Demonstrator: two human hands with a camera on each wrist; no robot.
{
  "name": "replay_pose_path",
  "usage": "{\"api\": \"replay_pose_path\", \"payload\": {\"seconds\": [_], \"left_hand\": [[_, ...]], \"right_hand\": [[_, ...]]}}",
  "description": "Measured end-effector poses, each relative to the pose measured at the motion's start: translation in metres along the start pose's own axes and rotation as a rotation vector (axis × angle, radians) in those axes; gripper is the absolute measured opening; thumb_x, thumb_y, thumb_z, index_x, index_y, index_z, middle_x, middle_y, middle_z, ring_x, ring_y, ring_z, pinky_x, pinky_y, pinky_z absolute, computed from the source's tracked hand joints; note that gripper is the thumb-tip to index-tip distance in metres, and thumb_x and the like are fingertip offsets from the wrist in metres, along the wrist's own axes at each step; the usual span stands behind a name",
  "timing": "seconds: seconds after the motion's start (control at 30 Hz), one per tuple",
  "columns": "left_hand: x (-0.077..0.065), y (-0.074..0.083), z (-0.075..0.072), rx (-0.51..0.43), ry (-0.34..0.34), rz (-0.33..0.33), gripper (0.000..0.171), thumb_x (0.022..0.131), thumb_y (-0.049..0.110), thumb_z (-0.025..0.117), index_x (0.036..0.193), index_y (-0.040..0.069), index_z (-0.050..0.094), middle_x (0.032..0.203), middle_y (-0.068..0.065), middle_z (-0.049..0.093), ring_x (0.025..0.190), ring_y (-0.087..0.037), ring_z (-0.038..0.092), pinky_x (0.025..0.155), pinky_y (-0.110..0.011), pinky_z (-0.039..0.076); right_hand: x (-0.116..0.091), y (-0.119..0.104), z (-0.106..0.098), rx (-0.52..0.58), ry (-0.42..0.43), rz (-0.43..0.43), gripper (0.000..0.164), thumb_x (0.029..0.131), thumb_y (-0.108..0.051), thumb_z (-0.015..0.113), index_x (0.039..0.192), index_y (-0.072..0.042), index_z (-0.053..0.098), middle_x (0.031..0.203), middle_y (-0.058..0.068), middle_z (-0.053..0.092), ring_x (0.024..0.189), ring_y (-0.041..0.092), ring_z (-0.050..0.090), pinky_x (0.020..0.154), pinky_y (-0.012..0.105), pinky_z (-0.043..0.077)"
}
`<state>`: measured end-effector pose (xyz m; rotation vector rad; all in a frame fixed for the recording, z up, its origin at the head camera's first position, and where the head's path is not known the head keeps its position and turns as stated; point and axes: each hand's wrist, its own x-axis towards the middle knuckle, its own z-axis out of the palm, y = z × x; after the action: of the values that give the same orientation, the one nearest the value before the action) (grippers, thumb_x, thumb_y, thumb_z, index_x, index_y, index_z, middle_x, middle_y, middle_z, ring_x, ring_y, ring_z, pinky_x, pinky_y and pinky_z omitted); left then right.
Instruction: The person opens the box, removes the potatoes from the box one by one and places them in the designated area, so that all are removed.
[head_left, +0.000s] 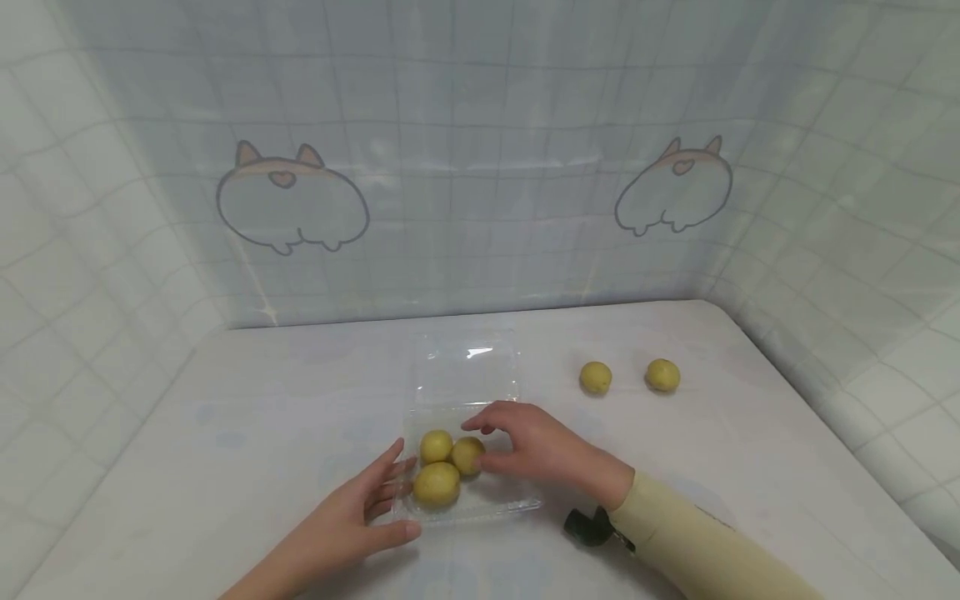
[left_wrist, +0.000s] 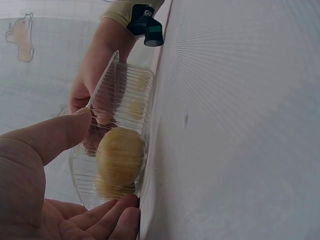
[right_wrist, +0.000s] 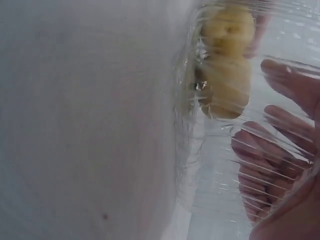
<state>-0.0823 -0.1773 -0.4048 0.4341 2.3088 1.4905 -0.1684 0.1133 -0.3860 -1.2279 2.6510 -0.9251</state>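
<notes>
Tabletop (head_left: 270, 433), left hand (head_left: 362, 504) spread, touching container (head_left: 495, 493)

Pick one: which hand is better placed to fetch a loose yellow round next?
Likely the right hand: both loose yellow rounds lie on its side of the clear container, and it appears to hold nothing. The left hand is at the container's left, touching it.

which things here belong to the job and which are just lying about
Job in hand:
clear plastic box
three round yellow items inside
left hand
right hand

Apparently just lying about:
two matching items on the table, perhaps also for the box
</notes>
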Motion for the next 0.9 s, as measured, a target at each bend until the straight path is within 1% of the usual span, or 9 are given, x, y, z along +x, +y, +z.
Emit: {"api": "replay_pose_path", "payload": {"seconds": [0.1, 0.23, 0.33, 0.47, 0.6, 0.67, 0.8, 0.9], "left_hand": [[0.0008, 0.0004, 0.0009, 0.018, 0.005, -0.005, 0.100, 0.085, 0.032, 0.080, 0.159, 0.011, 0.015, 0.154, -0.015, 0.037, 0.132, -0.031, 0.048, 0.105, -0.029, 0.045], [0.0021, 0.0000, 0.0012, 0.046, 0.018, -0.023, 0.101, 0.084, 0.035, 0.080, 0.159, 0.012, 0.016, 0.154, -0.012, 0.039, 0.132, -0.029, 0.049, 0.104, -0.028, 0.045], [0.0026, -0.0006, 0.0013, 0.048, 0.020, -0.025, 0.102, 0.084, 0.035, 0.080, 0.159, 0.010, 0.015, 0.154, -0.012, 0.039, 0.132, -0.030, 0.048, 0.105, -0.030, 0.045], [0.0019, -0.0009, 0.0016, 0.048, 0.019, -0.027, 0.102, 0.085, 0.034, 0.080, 0.159, 0.010, 0.015, 0.154, -0.013, 0.038, 0.132, -0.030, 0.048, 0.105, -0.032, 0.045], [0.0012, -0.0002, 0.0018, 0.043, 0.016, -0.031, 0.102, 0.085, 0.034, 0.080, 0.159, 0.011, 0.014, 0.154, -0.013, 0.038, 0.132, -0.030, 0.048, 0.105, -0.030, 0.045], [0.0011, 0.0003, 0.0019, 0.039, 0.011, -0.026, 0.101, 0.085, 0.034, 0.080, 0.159, 0.011, 0.014, 0.155, -0.013, 0.037, 0.133, -0.029, 0.048, 0.105, -0.029, 0.045], [0.0006, 0.0015, 0.0017, 0.027, -0.003, 0.001, 0.100, 0.086, 0.032, 0.079, 0.159, 0.010, 0.014, 0.155, -0.016, 0.036, 0.133, -0.031, 0.047, 0.105, -0.030, 0.045], [0.0007, 0.0020, 0.0017, 0.016, -0.006, -0.001, 0.100, 0.087, 0.031, 0.079, 0.159, 0.009, 0.013, 0.155, -0.016, 0.036, 0.133, -0.031, 0.047, 0.106, -0.030, 0.044]], "right_hand": [[-0.0012, -0.0025, -0.0006, -0.004, -0.004, 0.014, 0.041, 0.089, -0.030, 0.075, 0.127, -0.015, 0.066, 0.117, -0.008, 0.065, 0.105, 0.010, 0.059, 0.091, 0.028, 0.050], [-0.0015, -0.0050, -0.0004, -0.027, -0.021, 0.026, 0.042, 0.090, -0.031, 0.074, 0.128, -0.016, 0.066, 0.123, -0.011, 0.063, 0.116, 0.009, 0.056, 0.101, 0.031, 0.047], [-0.0010, -0.0045, 0.0011, -0.056, -0.028, 0.021, 0.041, 0.090, -0.031, 0.074, 0.128, -0.017, 0.066, 0.125, -0.012, 0.061, 0.122, 0.009, 0.053, 0.106, 0.032, 0.044], [-0.0010, -0.0045, 0.0022, -0.070, -0.037, 0.019, 0.042, 0.089, -0.030, 0.075, 0.128, -0.018, 0.066, 0.126, -0.011, 0.061, 0.123, 0.008, 0.053, 0.106, 0.031, 0.043], [-0.0012, -0.0045, 0.0034, -0.075, -0.051, 0.009, 0.043, 0.088, -0.031, 0.076, 0.128, -0.019, 0.066, 0.126, -0.012, 0.062, 0.121, 0.007, 0.054, 0.105, 0.030, 0.044], [-0.0012, -0.0043, 0.0039, -0.085, -0.057, -0.008, 0.044, 0.088, -0.031, 0.076, 0.128, -0.019, 0.066, 0.127, -0.011, 0.062, 0.120, 0.007, 0.055, 0.104, 0.028, 0.044], [-0.0010, -0.0044, 0.0041, -0.133, -0.068, -0.049, 0.045, 0.088, -0.032, 0.076, 0.130, -0.018, 0.065, 0.128, -0.008, 0.063, 0.119, 0.007, 0.056, 0.104, 0.028, 0.045], [-0.0011, -0.0044, 0.0042, -0.170, -0.074, -0.071, 0.044, 0.088, -0.033, 0.075, 0.130, -0.018, 0.066, 0.128, -0.007, 0.063, 0.118, 0.008, 0.057, 0.104, 0.030, 0.045]]}}
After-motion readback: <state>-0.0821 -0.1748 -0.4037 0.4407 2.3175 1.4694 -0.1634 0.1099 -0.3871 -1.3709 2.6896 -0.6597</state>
